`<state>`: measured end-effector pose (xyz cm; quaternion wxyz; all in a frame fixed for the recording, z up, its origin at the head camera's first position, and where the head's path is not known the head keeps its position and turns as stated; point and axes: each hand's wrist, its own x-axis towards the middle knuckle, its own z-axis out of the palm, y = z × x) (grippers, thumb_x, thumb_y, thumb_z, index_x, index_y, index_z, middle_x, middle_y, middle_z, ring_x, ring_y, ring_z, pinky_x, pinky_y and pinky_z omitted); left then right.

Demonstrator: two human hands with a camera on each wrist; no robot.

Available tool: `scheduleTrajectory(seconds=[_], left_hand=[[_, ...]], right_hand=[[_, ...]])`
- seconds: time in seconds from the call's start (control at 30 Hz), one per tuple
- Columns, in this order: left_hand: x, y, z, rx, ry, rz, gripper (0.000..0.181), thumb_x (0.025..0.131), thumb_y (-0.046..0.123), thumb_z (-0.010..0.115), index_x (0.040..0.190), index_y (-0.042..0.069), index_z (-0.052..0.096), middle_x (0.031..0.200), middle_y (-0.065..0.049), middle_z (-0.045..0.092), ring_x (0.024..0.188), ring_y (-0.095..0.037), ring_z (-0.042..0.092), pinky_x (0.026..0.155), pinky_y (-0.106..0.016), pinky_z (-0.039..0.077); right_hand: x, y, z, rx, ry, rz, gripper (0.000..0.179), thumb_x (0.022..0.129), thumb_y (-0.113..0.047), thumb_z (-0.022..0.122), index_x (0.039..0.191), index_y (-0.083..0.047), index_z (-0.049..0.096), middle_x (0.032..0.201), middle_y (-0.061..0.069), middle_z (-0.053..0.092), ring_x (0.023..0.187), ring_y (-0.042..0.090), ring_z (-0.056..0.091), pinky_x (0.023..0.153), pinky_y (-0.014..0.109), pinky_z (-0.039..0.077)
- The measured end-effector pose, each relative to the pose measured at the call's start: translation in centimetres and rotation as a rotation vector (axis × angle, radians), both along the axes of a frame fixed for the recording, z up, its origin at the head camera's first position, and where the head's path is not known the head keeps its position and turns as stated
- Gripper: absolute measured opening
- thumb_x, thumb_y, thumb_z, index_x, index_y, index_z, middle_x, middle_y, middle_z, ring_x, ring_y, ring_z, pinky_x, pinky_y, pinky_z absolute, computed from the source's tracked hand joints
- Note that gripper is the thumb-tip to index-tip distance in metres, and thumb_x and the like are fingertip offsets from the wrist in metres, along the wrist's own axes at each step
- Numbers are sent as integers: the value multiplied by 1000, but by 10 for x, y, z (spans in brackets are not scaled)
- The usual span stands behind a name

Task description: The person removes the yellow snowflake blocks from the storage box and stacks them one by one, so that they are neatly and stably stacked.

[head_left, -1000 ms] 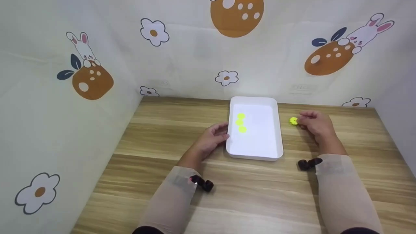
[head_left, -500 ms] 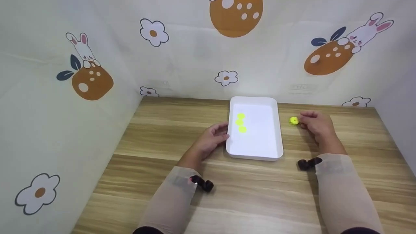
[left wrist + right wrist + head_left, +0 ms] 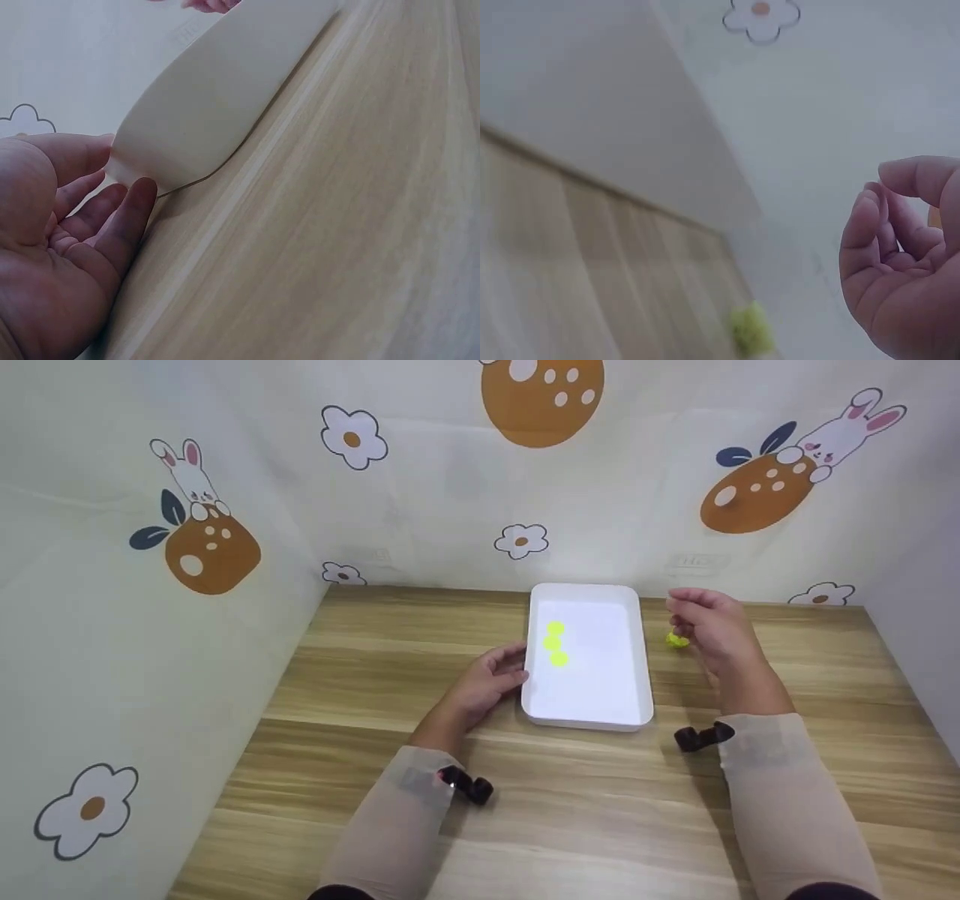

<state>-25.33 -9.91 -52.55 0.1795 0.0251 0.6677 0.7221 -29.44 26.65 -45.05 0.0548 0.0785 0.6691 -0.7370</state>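
A shallow white tray (image 3: 607, 697) lies on the wooden table, with three small bright-yellow pieces (image 3: 553, 642) in its left half. My left hand (image 3: 486, 686) touches the tray's left side; in the left wrist view its fingertips rest against the tray's outer wall (image 3: 202, 97). To the right of the tray lies a single yellow piece (image 3: 676, 640), partly hidden by my right hand. That right hand (image 3: 712, 626) is raised above it, fingers loosely curved. In the right wrist view nothing shows between thumb and fingers, and the yellow piece (image 3: 751, 330) appears blurred below.
Behind the table stands a pale wall cloth (image 3: 435, 510) printed with rabbits, oranges and flowers, and it continues along the left side. Bare wooden tabletop (image 3: 570, 810) shows in front of the tray and between the forearms.
My right hand has left the yellow piece on the table and risen up and slightly left. The left hand and the tray have stayed in place.
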Motion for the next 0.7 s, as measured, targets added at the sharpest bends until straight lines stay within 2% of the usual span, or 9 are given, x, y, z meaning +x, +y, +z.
scheduleTrajectory(seconds=[0.13,0.27,0.47,0.7], left_hand=[[0,1,0,2,0,3,61,101,-1,69,158,4,49,161,-20,54,149,-32,55,123,-39,49],[0,1,0,29,1,1,62,101,-3,67,159,2,47,163,-21,52,153,-32,51,125,-40,47],[0,0,0,37,11,-3,61,101,-3,66,159,0,46,163,-22,51,154,-33,50,125,-40,47],[0,0,-2,24,32,-15,61,102,-2,65,159,-1,45,163,-23,50,152,-34,52,125,-41,47]], right_hand=[[2,-22,12,-64,73,60,9,100,-15,76,108,-12,77,89,-3,73,78,13,65,69,19,61],[-3,-44,22,-94,90,137,14,99,-16,78,110,-8,77,90,1,73,78,13,66,70,19,62],[-26,-75,28,17,13,182,25,99,-26,79,119,-11,77,101,4,73,84,17,68,74,21,63],[-55,-104,16,79,-70,257,25,103,-22,72,125,-10,73,108,4,70,87,16,66,75,20,61]])
